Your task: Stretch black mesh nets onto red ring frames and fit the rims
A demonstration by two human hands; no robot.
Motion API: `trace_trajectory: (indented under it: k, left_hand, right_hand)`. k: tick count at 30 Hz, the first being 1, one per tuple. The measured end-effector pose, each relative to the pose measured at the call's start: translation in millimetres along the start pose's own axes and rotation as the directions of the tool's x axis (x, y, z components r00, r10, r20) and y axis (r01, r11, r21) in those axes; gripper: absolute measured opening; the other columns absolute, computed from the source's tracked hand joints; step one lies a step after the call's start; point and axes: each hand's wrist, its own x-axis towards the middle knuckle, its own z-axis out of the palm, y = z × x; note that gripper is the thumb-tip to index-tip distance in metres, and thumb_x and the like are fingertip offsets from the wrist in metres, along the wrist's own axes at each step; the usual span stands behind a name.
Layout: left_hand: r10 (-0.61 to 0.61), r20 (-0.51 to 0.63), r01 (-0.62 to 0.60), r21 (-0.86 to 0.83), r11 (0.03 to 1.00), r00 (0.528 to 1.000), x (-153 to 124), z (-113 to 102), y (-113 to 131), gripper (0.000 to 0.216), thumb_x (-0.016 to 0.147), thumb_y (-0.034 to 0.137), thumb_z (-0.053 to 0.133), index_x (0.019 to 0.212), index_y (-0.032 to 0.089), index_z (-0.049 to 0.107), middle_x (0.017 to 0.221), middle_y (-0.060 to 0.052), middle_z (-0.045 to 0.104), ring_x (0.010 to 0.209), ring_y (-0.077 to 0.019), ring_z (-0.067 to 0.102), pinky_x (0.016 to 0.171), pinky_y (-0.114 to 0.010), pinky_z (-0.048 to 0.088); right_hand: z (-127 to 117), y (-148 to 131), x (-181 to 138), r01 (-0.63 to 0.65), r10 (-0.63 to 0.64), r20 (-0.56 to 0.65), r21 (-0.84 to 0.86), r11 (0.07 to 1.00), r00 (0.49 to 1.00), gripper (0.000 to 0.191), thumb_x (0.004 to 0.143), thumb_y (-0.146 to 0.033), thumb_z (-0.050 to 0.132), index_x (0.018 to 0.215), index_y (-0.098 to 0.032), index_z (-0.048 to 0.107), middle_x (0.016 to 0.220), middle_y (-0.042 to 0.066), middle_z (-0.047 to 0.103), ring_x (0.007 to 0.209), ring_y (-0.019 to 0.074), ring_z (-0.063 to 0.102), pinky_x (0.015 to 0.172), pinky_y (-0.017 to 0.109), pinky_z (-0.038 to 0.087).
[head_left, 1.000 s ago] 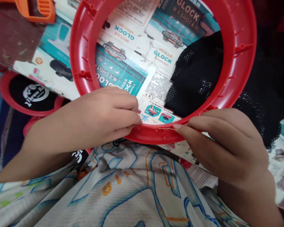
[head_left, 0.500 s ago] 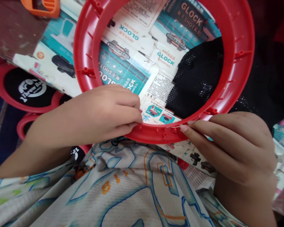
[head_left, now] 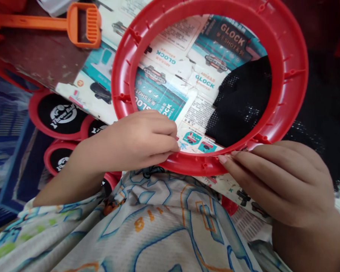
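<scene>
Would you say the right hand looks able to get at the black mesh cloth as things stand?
Probably yes: the black mesh cloth spreads past the red ring, just beyond the right hand, apparently unblocked, though that hand is occupied at the rim.

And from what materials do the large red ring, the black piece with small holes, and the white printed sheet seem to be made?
Large red ring: probably moulded plastic, glossy; it shows bright highlights and thin ribs.

Black piece with small holes: likely mesh fabric, mostly matte; soft, uneven outline.

White printed sheet: seems cardboard, perhaps lightly coated; creases and worn patches show.
</scene>
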Motion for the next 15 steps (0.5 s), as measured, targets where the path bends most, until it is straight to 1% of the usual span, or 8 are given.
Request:
trace_trajectory:
  k: [3,7,10,12,15]
  left_hand:
    - [0.021,-0.006,-0.021,0.039,0.999,1.000,0.8,0.1,-0.7,0.022,0.098,0.010,0.055,0.083,0.016,0.069,0.083,-0.004,0.070,0.076,-0.0180,0.061,0.073,-0.035,0.047]
    - [0.040,-0.080,-0.036,0.051,0.998,0.996,0.7,2.8,2.5,0.019,0.098,0.009,0.059,0.083,0.016,0.069,0.081,-0.003,0.070,0.073,-0.0165,0.058,0.071,-0.034,0.045]
    - [0.007,-0.137,0.011,0.129,0.992,0.991,-2.6,6.8,10.2,0.016,0.098,0.009,0.061,0.086,0.015,0.070,0.080,-0.003,0.070,0.076,-0.0186,0.061,0.075,-0.038,0.048]
    - [-0.011,-0.200,0.052,0.199,0.979,0.980,-6.7,11.0,15.1,0.010,0.096,0.010,0.065,0.089,0.014,0.071,0.081,-0.003,0.072,0.080,-0.0209,0.063,0.078,-0.040,0.051]
    - [-0.009,-0.289,0.081,0.239,0.968,0.957,-13.3,19.4,18.3,0.004,0.094,0.011,0.069,0.095,0.014,0.071,0.083,-0.003,0.073,0.082,-0.0212,0.065,0.075,-0.038,0.053]
  right_hand:
    - [-1.0,1.2,1.0,-0.011,0.010,-0.014,-0.029,1.000,1.000,0.022,0.093,-0.002,0.060,0.083,-0.012,0.076,0.080,0.007,0.076,0.075,0.0211,0.059,0.065,0.038,0.046]
    - [-1.8,1.1,4.1,-0.015,0.015,-0.001,-0.046,0.999,1.000,0.026,0.095,-0.001,0.057,0.082,-0.012,0.076,0.079,0.006,0.076,0.077,0.0218,0.058,0.066,0.038,0.045]
    - [-1.1,0.2,5.2,0.001,-0.001,0.009,-0.021,1.000,1.000,0.028,0.096,0.000,0.055,0.080,-0.011,0.075,0.080,0.006,0.077,0.077,0.0225,0.056,0.068,0.039,0.044]
    - [-1.1,0.0,4.7,-0.001,0.001,-0.001,-0.015,1.000,1.000,0.029,0.096,0.001,0.054,0.081,-0.010,0.075,0.079,0.006,0.078,0.078,0.0232,0.056,0.069,0.040,0.044]
    - [-2.0,0.4,3.8,-0.004,0.004,0.005,0.000,1.000,1.000,0.027,0.097,0.000,0.054,0.083,-0.010,0.074,0.081,0.006,0.079,0.082,0.0240,0.059,0.071,0.041,0.044]
